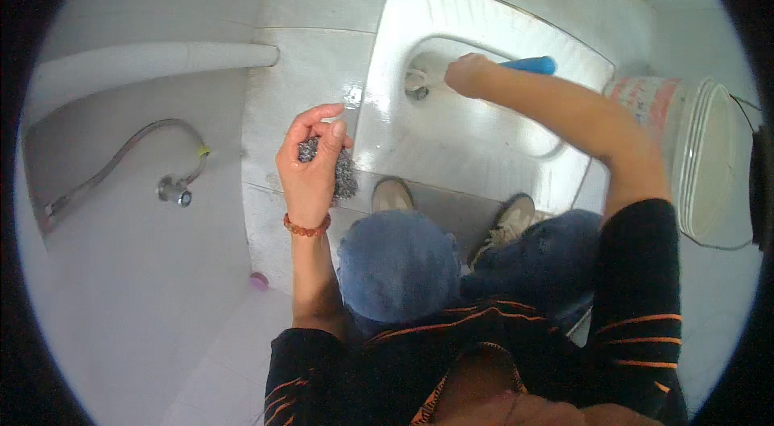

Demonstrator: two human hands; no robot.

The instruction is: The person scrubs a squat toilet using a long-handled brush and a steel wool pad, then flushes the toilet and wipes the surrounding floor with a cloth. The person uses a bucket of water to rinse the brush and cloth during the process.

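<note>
A white ceramic squat toilet (459,166) is set in the floor in front of me. Over its basin, my right hand (470,75) is closed around a tool with a blue handle (538,65). Near the dark drain hole (417,93) is something whitish (416,79); whether it is the tool's head, I cannot tell. To the left of the toilet, my left hand (311,145) holds a steel wool scourer (344,178) above the tiles, with thumb and fingers curled about it. The palm hides part of the scourer.
A white plastic bucket (695,154) lies tipped on its side at the right. Along the left wall run a thick white pipe (157,60) and a braided hose (130,145) joined to a metal valve (175,191). A small purple round object (259,281) lies by the wall's foot.
</note>
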